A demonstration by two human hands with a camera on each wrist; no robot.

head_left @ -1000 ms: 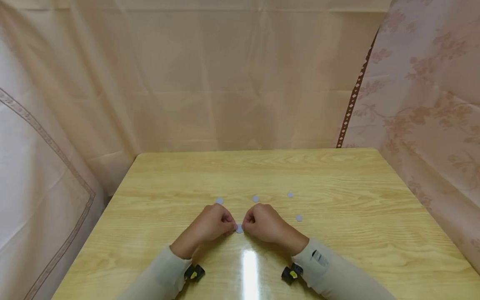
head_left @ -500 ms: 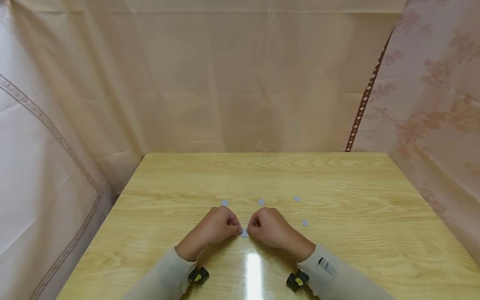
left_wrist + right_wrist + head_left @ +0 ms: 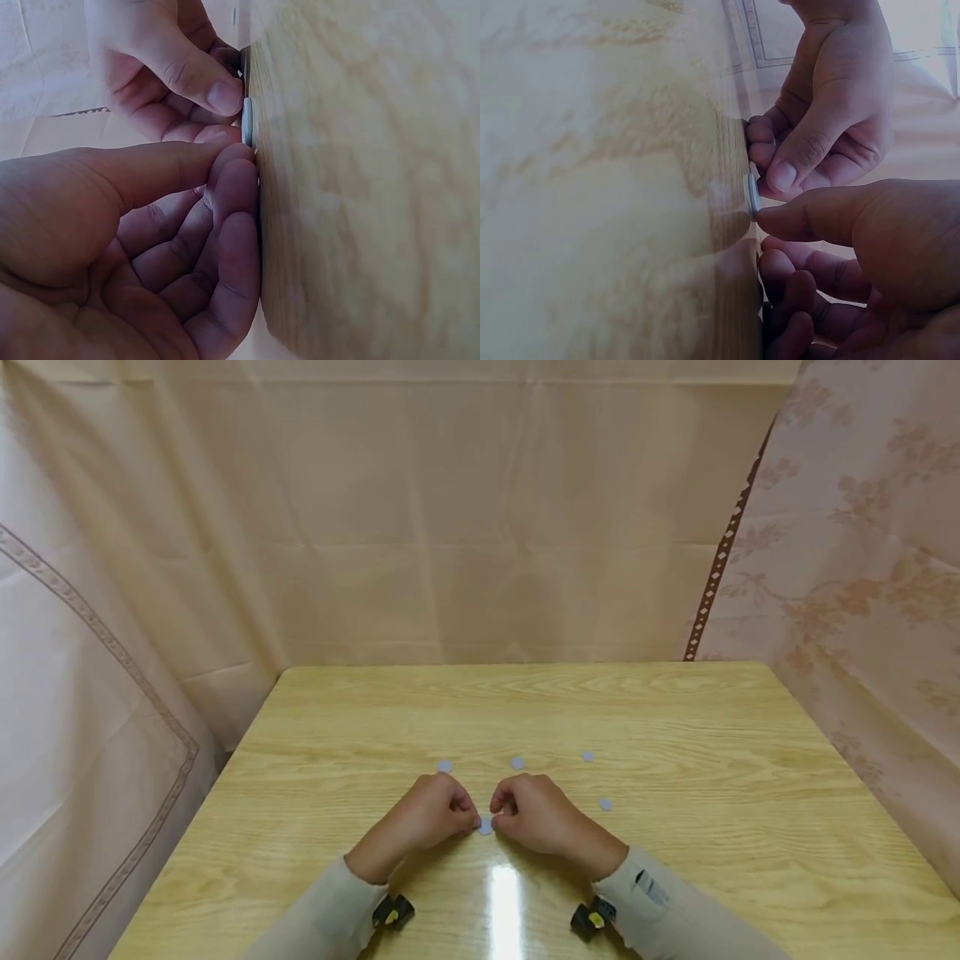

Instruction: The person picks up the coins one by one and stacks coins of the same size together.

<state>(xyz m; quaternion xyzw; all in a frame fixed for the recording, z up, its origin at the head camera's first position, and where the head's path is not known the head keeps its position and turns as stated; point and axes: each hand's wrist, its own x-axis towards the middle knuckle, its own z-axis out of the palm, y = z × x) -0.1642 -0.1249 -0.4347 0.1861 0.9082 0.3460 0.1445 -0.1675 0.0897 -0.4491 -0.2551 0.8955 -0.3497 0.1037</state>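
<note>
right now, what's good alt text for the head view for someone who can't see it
A person's left hand and right hand have fingertips at opposite sides of a small, flat, grey disc on a yellow wood-grain table. Three similar discs lie beyond, a fourth disc at right; beige cloth hangs behind.

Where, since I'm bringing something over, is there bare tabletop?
The wood-grain tabletop is bare behind the row of three grey discs, left of the left hand, and right of the lone disc past the right hand. It's crowded between the hands, around the central disc.
</note>
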